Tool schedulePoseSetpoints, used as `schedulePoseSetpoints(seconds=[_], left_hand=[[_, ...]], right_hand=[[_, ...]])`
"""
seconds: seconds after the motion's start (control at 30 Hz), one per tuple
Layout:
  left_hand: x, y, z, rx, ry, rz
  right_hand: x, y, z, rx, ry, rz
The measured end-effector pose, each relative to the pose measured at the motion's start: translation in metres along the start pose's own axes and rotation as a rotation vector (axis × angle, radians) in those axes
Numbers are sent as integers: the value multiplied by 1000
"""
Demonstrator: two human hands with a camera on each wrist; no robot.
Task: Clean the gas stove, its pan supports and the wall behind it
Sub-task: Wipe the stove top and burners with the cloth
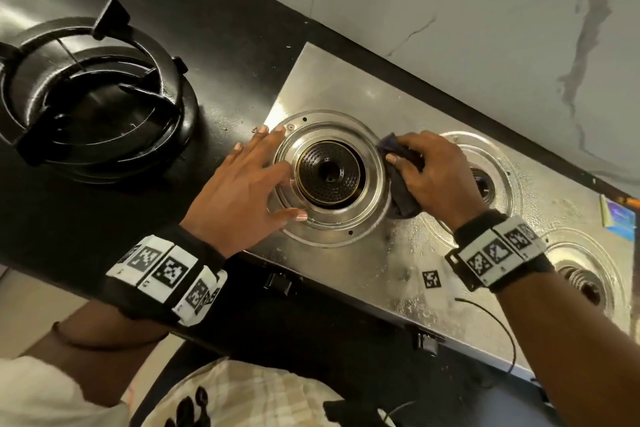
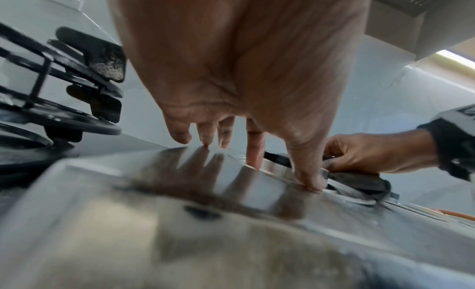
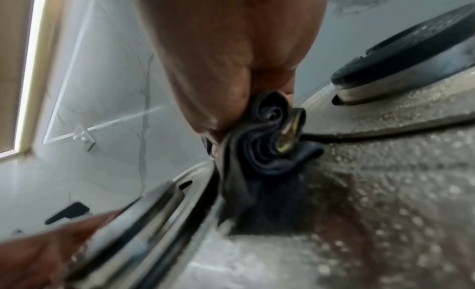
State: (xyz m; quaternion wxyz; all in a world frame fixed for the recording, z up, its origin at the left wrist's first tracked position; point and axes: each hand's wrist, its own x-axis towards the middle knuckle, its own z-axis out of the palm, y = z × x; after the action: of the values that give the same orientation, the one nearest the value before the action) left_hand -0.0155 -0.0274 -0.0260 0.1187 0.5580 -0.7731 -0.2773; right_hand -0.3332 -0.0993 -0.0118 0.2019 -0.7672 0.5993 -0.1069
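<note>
While the stove [image 1: 398, 107] lies wet along the counter's back edge under the wall [image 1: 485, 3], its supports [image 1: 90, 94] stacked off its left end, the step is rubbing around the left burner [image 1: 329, 172]. Flat and spread, the left hand [image 1: 242, 191] steadies the ring; the right hand [image 1: 436, 177] bunches a cloth [image 1: 403, 199] at the ring's right edge. Best to press into that groove and circle slowly. A packet [image 1: 620, 218] sits toward the stove's right end.

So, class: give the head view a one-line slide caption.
Left hand steadies the burner ring while right hand scrubs with a dark cloth.
</note>
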Motion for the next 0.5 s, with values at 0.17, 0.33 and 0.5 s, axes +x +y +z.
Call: schedulePoseSetpoints(seconds=[0.17, 0.33, 0.5], left_hand=[[9, 1, -2, -6, 12, 31], [13, 5, -4, -23, 2, -9], [14, 9, -10, 10, -38, -101]], right_hand=[[-9, -15, -10, 55, 73, 22], [-14, -40, 9, -38, -50, 14], [21, -46, 12, -75, -63, -80]])
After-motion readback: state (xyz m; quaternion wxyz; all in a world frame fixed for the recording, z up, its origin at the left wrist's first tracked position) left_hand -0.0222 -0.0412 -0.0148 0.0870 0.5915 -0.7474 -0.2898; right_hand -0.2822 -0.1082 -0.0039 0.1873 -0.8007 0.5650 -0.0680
